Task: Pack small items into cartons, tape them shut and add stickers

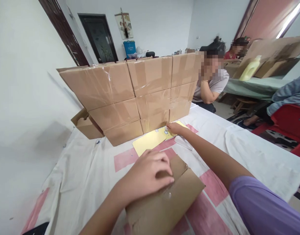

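A small cardboard box (167, 205) lies on the table directly in front of me. My left hand (148, 171) rests on its top with bent fingers, thumb and fingertips pressed near the middle seam. Farther off, my right hand (175, 128) reaches out to the foot of a wall of stacked boxes (153, 73). Its fingers are closed over a yellow sheet with small printed shapes (166, 133); what they pinch is too small to make out. A plain yellow sheet (146, 142) lies to the left of it.
The box wall is bound with clear tape. At its left stands an open carton (87, 125). A clear flat piece (183, 143) lies under my right forearm. White cloth with pink blocks (215, 187) covers the table. Past the right edge are people and a red chair (287, 124).
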